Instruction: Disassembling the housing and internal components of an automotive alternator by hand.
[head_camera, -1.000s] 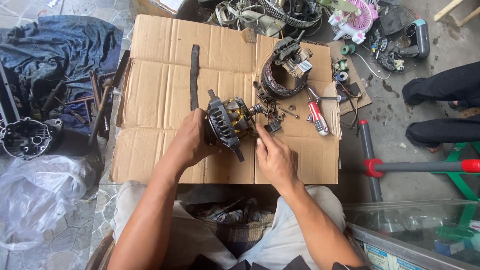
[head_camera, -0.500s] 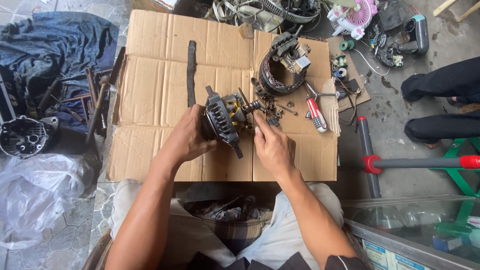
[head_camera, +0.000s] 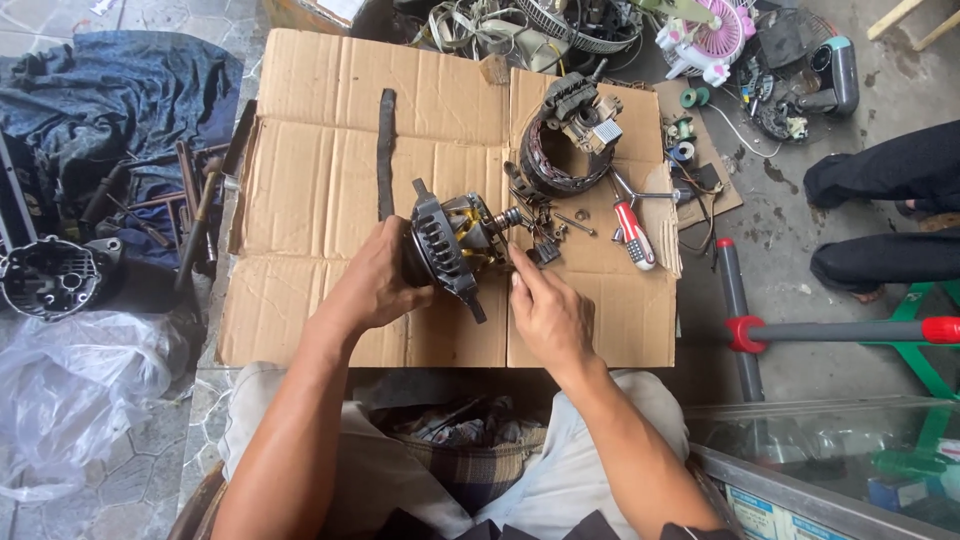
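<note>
Right hand (head_camera: 548, 312) has dropped lower beside one alternator rotor (head_camera: 455, 243) (left hand (head_camera: 375, 285) gripping).

The left hand (head_camera: 375, 285) covered the alternator rotor's (head_camera: 455, 245) near side; the small screws (head_camera: 560, 228) beside it were too tiny to identify.

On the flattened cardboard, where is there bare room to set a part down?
Bare: the flattened brown cardboard left of the dark flat strip, and its near-left corner beside the left hand. Crowded: right of the grey alternator rotor assembly, around the red-handled screwdriver.
</note>
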